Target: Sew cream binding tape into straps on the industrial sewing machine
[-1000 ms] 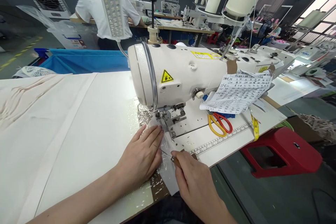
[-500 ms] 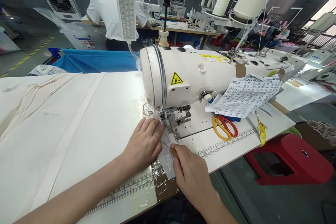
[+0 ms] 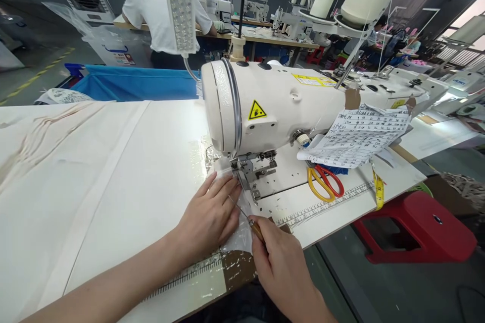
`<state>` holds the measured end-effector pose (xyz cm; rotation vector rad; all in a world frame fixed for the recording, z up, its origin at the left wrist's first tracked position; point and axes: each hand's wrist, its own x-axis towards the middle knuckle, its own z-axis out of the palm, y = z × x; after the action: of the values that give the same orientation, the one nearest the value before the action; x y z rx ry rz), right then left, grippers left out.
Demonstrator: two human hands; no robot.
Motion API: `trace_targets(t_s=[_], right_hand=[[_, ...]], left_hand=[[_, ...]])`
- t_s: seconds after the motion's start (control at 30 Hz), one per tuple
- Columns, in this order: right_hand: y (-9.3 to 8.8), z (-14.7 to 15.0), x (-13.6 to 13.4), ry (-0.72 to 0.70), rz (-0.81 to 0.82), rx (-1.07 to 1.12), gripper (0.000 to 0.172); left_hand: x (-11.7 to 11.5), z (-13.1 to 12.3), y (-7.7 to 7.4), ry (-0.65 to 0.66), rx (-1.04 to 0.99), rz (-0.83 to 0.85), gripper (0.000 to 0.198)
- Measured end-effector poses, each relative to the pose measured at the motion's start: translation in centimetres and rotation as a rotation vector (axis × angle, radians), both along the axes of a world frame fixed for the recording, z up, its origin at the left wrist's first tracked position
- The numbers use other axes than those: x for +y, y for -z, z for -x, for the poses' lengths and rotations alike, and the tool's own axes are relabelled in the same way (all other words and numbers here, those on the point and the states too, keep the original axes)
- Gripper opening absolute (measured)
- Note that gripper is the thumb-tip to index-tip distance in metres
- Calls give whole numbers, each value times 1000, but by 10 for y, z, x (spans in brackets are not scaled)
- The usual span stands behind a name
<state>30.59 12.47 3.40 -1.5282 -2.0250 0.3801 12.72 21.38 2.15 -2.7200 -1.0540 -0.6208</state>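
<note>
Sheer white fabric strip (image 3: 242, 238) runs lengthwise away beneath flat, ungrasping left hand (image 3: 212, 214) (the nearer); right hand (image 3: 280, 257) grips brown wooden-handled metal awl (image 3: 256, 230).

Thin white material (image 3: 242, 238) under left fingers (image 3: 222, 189), slim wooden-handled awl (image 3: 256, 230) in right fingers (image 3: 268, 228), rounded white sewing machine (image 3: 280, 103) beyond both, red-and-yellow ring-handled scissors (image 3: 326, 180) to their right

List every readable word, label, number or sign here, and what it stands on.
"JUKI", blurred: white sewing machine at far right.
"12", apparently: black-marked front ruler strip.
Wordless warning pictogram: yellow triangular sticker on nearest white rounded sewing machine.
Too small: yellow rectangular label on same machine.
Too blurred: handwriting on creased white paper.
Too small: numbers on black-marked right-hand ruler strip, yellow tape measure.
</note>
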Motion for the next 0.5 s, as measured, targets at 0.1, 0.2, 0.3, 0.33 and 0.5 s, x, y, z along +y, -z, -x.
trace_targets(t_s=[0.1, 0.2, 0.3, 0.33, 0.5], right_hand=[[-3, -11, -3, 14, 46, 43, 31], [-4, -25, -3, 87, 76, 109, 29], [-2, -38, 0, 145, 99, 143, 29], [-1, -40, 1, 152, 107, 152, 28], [1, -43, 3, 157, 130, 197, 26]], left_hand=[[-3, -3, 2, -10, -1, -10, 43], [-1, -2, 2, -16, 7, -14, 43], [-2, -2, 1, -12, 27, -18, 44], [-2, -2, 0, -15, 26, -18, 44], [-5, -3, 0, -19, 1, -11, 44]])
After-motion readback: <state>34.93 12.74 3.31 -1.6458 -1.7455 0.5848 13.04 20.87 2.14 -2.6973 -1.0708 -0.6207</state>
